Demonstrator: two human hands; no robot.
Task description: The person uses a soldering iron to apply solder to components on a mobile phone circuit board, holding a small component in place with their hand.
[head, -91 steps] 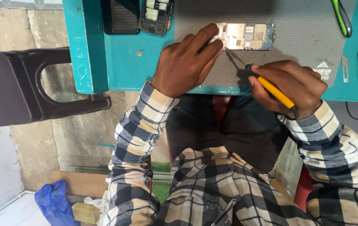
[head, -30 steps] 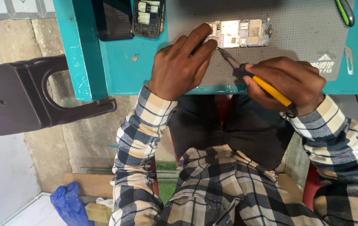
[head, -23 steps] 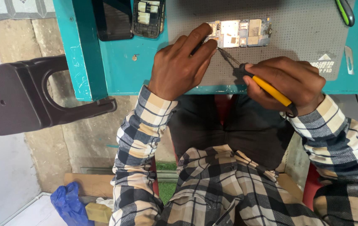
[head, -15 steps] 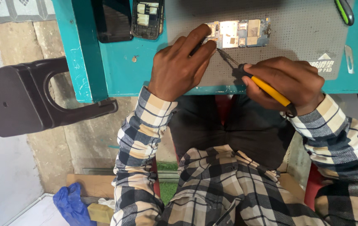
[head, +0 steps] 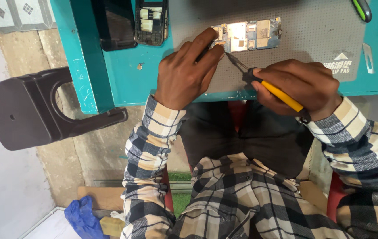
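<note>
The left hand [head: 184, 73] presses its fingertips on the left end of a bare circuit board [head: 246, 36], pinning it flat on a grey work mat [head: 304, 40]. The right hand [head: 301, 86] is closed around a yellow-handled screwdriver [head: 268, 86], whose tip touches the board beside the left fingers. The mat lies on a teal surface [head: 122, 79], with two dismantled phones [head: 131, 20] near its left end and a black stool [head: 25, 110] beside it.

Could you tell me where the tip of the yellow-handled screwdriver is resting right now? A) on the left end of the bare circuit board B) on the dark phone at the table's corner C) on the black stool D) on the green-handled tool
A: the right hand holds the yellow-handled screwdriver with its tip at the left end of the circuit board, which the left hand pins to the grey mat.
</note>
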